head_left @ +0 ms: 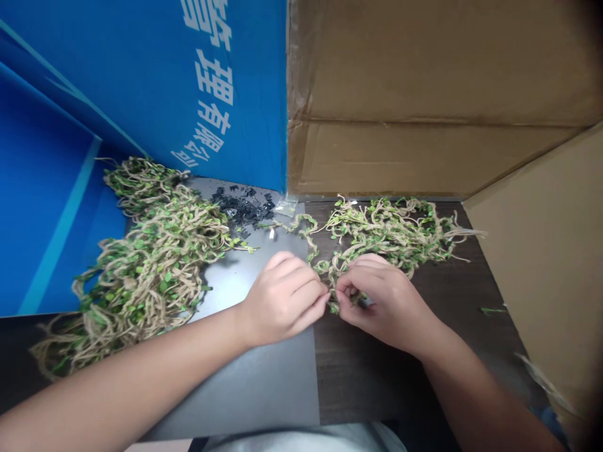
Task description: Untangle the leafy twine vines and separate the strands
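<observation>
Tips of the left hand (285,298) and right hand (389,301) pinch at the leafy twine strand (308,235); exact part held too small to tell. Right hand hides some of the strand. Shapes of individual black flakes (245,210) not resolved. Loose ends of the leafy twine pile (160,257) blur at lower left. Both forearms run out of frame. Top edge cuts the blue panel's (117,69) lettering and the cardboard box (438,63); bottom edge cuts a pale garment (306,441).
</observation>
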The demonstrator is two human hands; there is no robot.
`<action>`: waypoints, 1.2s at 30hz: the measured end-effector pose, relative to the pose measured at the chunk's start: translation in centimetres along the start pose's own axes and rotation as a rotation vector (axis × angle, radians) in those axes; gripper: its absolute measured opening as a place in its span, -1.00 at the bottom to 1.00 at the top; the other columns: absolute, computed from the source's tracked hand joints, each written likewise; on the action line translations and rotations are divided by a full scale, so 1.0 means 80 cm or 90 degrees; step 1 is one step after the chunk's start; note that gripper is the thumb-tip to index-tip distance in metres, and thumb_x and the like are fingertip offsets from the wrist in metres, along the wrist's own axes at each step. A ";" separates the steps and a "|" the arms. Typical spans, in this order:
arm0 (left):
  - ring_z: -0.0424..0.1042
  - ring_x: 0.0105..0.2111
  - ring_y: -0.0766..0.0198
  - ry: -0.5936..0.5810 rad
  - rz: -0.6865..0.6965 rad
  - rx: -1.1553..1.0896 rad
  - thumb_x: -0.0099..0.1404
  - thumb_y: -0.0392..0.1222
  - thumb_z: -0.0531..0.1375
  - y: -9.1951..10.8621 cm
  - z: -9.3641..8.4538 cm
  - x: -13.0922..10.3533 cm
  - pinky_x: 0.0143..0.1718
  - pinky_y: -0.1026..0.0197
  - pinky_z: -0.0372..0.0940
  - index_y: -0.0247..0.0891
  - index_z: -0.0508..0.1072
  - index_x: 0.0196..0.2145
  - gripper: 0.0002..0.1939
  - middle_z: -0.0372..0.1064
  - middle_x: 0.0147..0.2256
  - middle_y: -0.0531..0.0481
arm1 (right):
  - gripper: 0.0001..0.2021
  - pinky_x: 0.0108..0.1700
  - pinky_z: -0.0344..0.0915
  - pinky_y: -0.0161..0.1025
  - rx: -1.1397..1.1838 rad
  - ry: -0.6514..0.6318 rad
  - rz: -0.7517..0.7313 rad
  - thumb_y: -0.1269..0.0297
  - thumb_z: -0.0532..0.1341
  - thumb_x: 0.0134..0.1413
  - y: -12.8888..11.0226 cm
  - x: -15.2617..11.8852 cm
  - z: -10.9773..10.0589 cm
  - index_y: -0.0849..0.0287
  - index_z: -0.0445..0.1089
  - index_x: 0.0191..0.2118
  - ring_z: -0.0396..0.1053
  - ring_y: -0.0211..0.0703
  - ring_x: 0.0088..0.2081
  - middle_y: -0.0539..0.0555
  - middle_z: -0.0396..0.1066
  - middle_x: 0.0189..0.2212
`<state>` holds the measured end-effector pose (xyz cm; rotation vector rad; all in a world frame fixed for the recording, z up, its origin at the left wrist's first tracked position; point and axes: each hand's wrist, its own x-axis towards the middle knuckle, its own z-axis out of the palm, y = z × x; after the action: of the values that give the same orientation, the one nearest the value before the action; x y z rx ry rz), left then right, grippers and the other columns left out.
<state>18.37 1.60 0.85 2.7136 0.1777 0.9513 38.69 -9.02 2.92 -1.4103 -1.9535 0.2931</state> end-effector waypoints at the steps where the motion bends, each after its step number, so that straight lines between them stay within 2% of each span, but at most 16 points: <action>1: 0.44 -0.27 0.24 0.002 0.001 0.000 0.43 -0.28 0.25 0.000 0.000 0.000 -0.11 0.07 0.23 -0.26 0.49 -0.18 -0.98 0.52 -0.31 -0.01 | -0.83 -0.20 0.27 -0.19 0.014 0.001 0.011 0.56 0.26 0.12 -0.001 0.000 -0.002 0.13 0.36 -0.31 0.33 -0.20 -0.38 -0.06 0.38 -0.46; 8: 0.43 -0.26 0.25 0.046 -0.012 -0.028 0.38 -0.36 0.30 0.001 -0.003 -0.001 -0.07 0.05 0.24 -0.27 0.46 -0.10 -0.85 0.56 -0.23 -0.02 | -0.86 -0.25 0.29 -0.25 0.103 0.024 0.084 0.51 0.29 0.14 -0.005 0.001 -0.012 0.12 0.41 -0.33 0.38 -0.24 -0.39 -0.06 0.42 -0.45; 13: 0.42 -0.25 0.25 0.058 -0.018 -0.055 0.37 -0.39 0.31 0.000 -0.003 0.000 -0.08 0.06 0.24 -0.29 0.45 -0.11 -0.83 0.53 -0.23 -0.03 | -0.88 -0.29 0.29 -0.28 0.136 0.023 0.128 0.48 0.28 0.23 -0.007 0.001 -0.015 0.11 0.43 -0.30 0.40 -0.27 -0.38 -0.06 0.45 -0.43; 16: 0.41 -0.25 0.25 0.053 -0.011 -0.066 0.39 -0.39 0.29 -0.002 -0.002 0.001 -0.10 0.07 0.25 -0.30 0.45 -0.12 -0.86 0.52 -0.24 -0.04 | -0.90 -0.19 0.35 -0.24 0.112 0.037 0.096 0.45 0.27 0.31 -0.007 0.003 -0.015 0.11 0.48 -0.15 0.44 -0.23 -0.30 -0.02 0.50 -0.36; 19: 0.41 -0.24 0.23 0.050 -0.005 -0.076 0.40 -0.39 0.27 -0.003 -0.001 0.001 -0.10 0.08 0.26 -0.30 0.44 -0.11 -0.87 0.52 -0.23 -0.05 | -0.82 -0.10 0.37 -0.16 0.101 0.015 0.031 0.43 0.26 0.36 -0.004 0.004 -0.015 0.12 0.48 0.01 0.47 -0.17 -0.22 0.04 0.55 -0.25; 22: 0.41 -0.24 0.23 0.053 -0.013 -0.076 0.41 -0.39 0.26 -0.003 0.000 0.001 -0.10 0.08 0.25 -0.28 0.44 -0.11 -0.87 0.52 -0.24 -0.05 | -0.86 -0.07 0.35 -0.14 0.090 -0.015 -0.001 0.45 0.24 0.40 0.000 0.003 -0.013 0.11 0.49 -0.03 0.46 -0.16 -0.19 0.04 0.56 -0.21; 27: 0.38 -0.25 0.24 0.054 -0.023 -0.074 0.40 -0.40 0.28 -0.003 0.000 0.001 -0.10 0.08 0.24 -0.29 0.44 -0.11 -0.86 0.50 -0.25 -0.04 | -0.92 -0.07 0.33 -0.17 0.098 -0.028 0.031 0.43 0.23 0.43 0.002 0.002 -0.010 0.13 0.46 -0.11 0.43 -0.18 -0.17 0.03 0.53 -0.23; 36: 0.39 -0.25 0.23 0.053 -0.033 -0.077 0.39 -0.39 0.28 -0.003 0.001 0.002 -0.09 0.07 0.23 -0.28 0.42 -0.12 -0.85 0.50 -0.25 -0.03 | -0.92 -0.09 0.30 -0.24 0.135 -0.024 0.058 0.43 0.18 0.46 -0.003 0.001 -0.011 0.12 0.39 -0.11 0.40 -0.21 -0.17 0.01 0.47 -0.22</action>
<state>18.53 1.89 0.82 2.5498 0.1991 1.0268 39.12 -9.22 3.74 -1.3642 -1.8307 0.5560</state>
